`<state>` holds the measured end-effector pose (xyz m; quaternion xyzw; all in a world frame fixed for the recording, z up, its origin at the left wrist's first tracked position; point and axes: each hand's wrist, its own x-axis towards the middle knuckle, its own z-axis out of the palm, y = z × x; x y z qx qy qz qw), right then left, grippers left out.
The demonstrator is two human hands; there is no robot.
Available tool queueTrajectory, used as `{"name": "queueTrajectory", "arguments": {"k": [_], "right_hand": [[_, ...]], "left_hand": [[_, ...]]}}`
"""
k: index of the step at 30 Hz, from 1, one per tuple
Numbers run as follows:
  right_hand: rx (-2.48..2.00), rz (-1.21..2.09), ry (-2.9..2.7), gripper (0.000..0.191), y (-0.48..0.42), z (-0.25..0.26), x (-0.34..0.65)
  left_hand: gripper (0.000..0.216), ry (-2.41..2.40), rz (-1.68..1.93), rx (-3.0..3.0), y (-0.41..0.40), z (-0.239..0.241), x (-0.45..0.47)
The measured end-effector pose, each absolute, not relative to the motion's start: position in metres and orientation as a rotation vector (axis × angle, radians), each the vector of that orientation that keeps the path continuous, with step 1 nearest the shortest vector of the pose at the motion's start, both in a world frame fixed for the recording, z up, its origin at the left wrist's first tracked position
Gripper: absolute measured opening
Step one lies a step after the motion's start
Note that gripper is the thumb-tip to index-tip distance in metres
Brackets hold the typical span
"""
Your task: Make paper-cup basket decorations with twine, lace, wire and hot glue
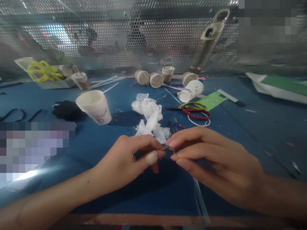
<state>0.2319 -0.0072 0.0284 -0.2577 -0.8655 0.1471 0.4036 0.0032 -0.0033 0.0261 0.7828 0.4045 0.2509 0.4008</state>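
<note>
Both hands meet in front of me above the blue table, near its front edge. A short piece of thin brown cord [164,148] is pinched between the thumb and fingers of my left hand [124,156]; that thumb wears a beige bandage. My right hand [223,159] pinches the same cord from the other side, thumb and fingertips pressed together. Much of the cord is hidden by the fingers. Just beyond my hands lies a crumpled heap of white lace ribbon [150,115].
Stacked paper cups [94,105] stand left of the lace. Scissors [195,110] with yellow and red handles lie right of it. Several small wrapped cups [156,80] line the back, before a perforated metal screen [107,41]. A box [55,83] holds yellow scissors at the back left.
</note>
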Motion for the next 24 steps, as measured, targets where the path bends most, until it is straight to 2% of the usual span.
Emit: {"name": "queueTrajectory", "arguments": {"k": [4, 8, 13, 20, 24], "right_hand": [[-0.609, 0.399, -2.174, 0.011, -0.007, 0.025, 0.229], [-0.601, 0.372, -2.204, 0.012, -0.007, 0.025, 0.228], [-0.597, 0.37, -2.216, 0.014, -0.006, 0.026, 0.23], [-0.611, 0.408, -2.169, 0.014, -0.005, 0.024, 0.229], [-0.605, 0.414, -2.175, 0.014, -0.006, 0.024, 0.229]], "left_hand": [[0.012, 0.911, 0.919, 2.448, -0.003, 0.014, 0.001], [0.009, 0.887, 0.921, 2.601, -0.003, 0.007, 0.0], [0.006, 0.911, 0.812, 2.378, -0.004, 0.013, 0.003], [0.03, 0.878, 0.512, 1.929, -0.002, 0.026, 0.003], [0.026, 0.848, 0.451, 1.725, 0.0, 0.028, 0.003]]}}
